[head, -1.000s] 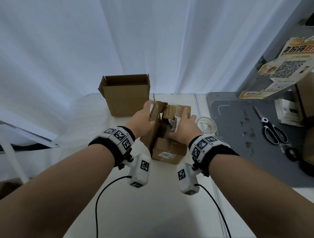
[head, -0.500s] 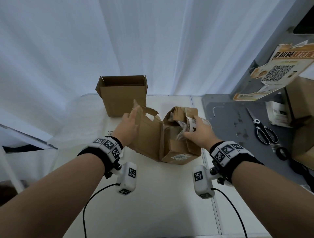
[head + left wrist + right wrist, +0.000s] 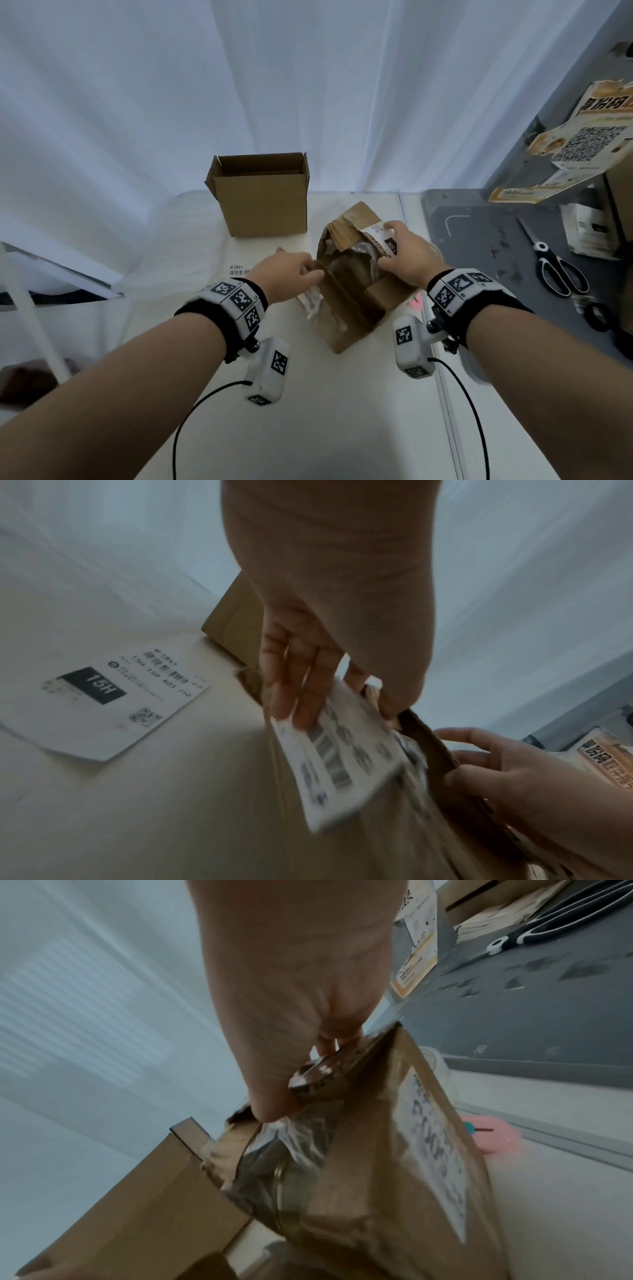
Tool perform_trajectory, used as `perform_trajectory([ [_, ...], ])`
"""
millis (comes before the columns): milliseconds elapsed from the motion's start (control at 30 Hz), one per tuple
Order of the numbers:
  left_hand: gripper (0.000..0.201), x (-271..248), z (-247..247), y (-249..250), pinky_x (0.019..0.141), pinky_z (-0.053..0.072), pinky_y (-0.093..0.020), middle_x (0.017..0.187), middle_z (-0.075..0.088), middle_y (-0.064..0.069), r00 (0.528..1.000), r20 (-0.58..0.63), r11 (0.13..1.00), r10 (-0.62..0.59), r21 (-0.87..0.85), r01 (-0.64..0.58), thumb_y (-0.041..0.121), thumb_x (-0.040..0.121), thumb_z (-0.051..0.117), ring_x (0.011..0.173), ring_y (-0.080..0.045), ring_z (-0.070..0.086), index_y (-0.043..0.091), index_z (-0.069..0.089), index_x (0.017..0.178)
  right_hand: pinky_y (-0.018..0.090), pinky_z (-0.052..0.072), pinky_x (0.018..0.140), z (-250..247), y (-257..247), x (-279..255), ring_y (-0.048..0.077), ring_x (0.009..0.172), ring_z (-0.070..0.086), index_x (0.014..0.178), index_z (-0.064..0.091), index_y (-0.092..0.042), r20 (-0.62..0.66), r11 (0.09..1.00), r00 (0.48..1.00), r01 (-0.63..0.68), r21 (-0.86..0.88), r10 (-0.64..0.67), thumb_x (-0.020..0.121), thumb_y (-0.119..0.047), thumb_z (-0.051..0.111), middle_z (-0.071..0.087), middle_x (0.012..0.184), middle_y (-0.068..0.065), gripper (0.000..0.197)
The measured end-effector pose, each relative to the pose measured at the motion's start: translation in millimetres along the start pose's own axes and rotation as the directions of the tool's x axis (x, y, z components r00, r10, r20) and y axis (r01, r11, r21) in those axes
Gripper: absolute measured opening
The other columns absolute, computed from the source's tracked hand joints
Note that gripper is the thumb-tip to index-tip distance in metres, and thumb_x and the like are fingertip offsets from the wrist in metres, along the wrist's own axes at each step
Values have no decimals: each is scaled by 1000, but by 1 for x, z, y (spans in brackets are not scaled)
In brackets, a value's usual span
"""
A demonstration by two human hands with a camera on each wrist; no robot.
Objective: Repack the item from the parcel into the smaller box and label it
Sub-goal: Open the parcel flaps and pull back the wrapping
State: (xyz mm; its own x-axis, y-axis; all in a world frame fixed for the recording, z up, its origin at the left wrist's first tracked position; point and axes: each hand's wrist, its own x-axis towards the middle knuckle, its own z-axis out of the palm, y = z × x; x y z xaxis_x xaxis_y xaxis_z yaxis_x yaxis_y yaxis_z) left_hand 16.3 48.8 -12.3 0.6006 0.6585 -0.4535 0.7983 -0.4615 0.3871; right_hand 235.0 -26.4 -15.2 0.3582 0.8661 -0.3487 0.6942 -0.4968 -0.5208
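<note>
The torn brown parcel [image 3: 352, 308] stands at the middle of the white table, its top pulled open. My left hand [image 3: 313, 270] pinches its left wall, fingers over a stuck-on label [image 3: 342, 764]. My right hand [image 3: 387, 246] grips the torn right flap [image 3: 318, 1083], which also carries a label. Inside the parcel lies an item wrapped in clear plastic [image 3: 284, 1161], mostly hidden. The smaller box [image 3: 263, 202] stands open and upright behind the parcel to the left. A loose shipping label [image 3: 113, 696] lies flat on the table left of the parcel.
Scissors [image 3: 555, 270] lie on the grey mat [image 3: 479, 240] at the right. A tape roll [image 3: 435, 1061] and a pink object [image 3: 489, 1137] sit just right of the parcel. A white curtain hangs behind the table. Bare tabletop [image 3: 325, 411] lies near me.
The parcel has tipped so that its open top faces me. My left hand moved right from the spread flap to the parcel's left wall. My right hand stayed on the labelled flap.
</note>
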Motion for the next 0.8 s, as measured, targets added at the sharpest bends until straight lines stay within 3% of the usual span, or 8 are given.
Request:
perform_trajectory([
  [67,43,2,-10,2,59,51,-29,70,67,-1,998,55,999,37,-6,-37,50,93,40,57,-15,62,14,64,93,27,39,76,0,-6,8,18,90,49,142,29,-19,56,998,997,61,-7,-60,81,-15,65,56,123,11,71],
  [133,47,7,-21,4,53,44,-26,63,60,1,996,-24,995,81,58,-80,49,94,40,53,-13,55,11,65,85,29,41,80,1,-13,18,19,94,49,143,28,-22,108,994,989,108,-28,-105,81,-13,63,53,128,10,72],
  [233,34,22,-31,1,64,47,-24,83,61,4,977,-194,996,88,39,-82,43,93,48,72,-9,57,15,62,107,39,44,96,6,-21,28,26,112,52,143,27,-27,152,985,981,140,-105,-123,82,-15,59,49,136,7,70],
  [333,57,43,-26,-4,93,47,-38,125,51,-10,992,-128,1000,-7,16,9,47,89,54,111,-26,53,11,42,131,47,42,102,14,-23,34,27,123,46,143,29,-29,119,967,983,164,-196,-142,87,-23,54,41,142,2,62],
  [467,49,63,-6,-7,78,46,-33,111,62,-8,993,-75,988,-92,-134,82,46,88,57,95,-23,58,10,45,119,42,46,96,15,-21,36,28,112,49,144,32,-26,88,935,979,202,-292,-184,92,-30,49,40,132,7,54],
  [633,46,69,1,-9,77,44,-34,109,61,-8,986,-135,979,-100,-189,74,39,84,64,98,-27,59,11,44,116,34,38,95,-1,-22,40,29,113,51,135,47,-14,94,929,965,261,-261,-244,96,-20,43,54,125,14,40],
  [733,44,68,3,-6,81,44,-35,109,58,-8,969,-216,961,-120,-270,58,36,83,66,97,-25,56,12,44,113,35,39,98,-5,-15,37,27,117,49,143,36,-21,119,945,970,235,-226,-213,95,-30,48,48,133,9,51],
  [800,39,60,5,-1,82,41,-30,105,49,-5,919,-372,966,-128,-258,30,32,82,68,92,-20,49,11,45,105,40,45,95,-3,-4,32,27,114,50,148,19,-34,168,941,975,189,-279,-145,91,-32,51,44,132,6,65],
])
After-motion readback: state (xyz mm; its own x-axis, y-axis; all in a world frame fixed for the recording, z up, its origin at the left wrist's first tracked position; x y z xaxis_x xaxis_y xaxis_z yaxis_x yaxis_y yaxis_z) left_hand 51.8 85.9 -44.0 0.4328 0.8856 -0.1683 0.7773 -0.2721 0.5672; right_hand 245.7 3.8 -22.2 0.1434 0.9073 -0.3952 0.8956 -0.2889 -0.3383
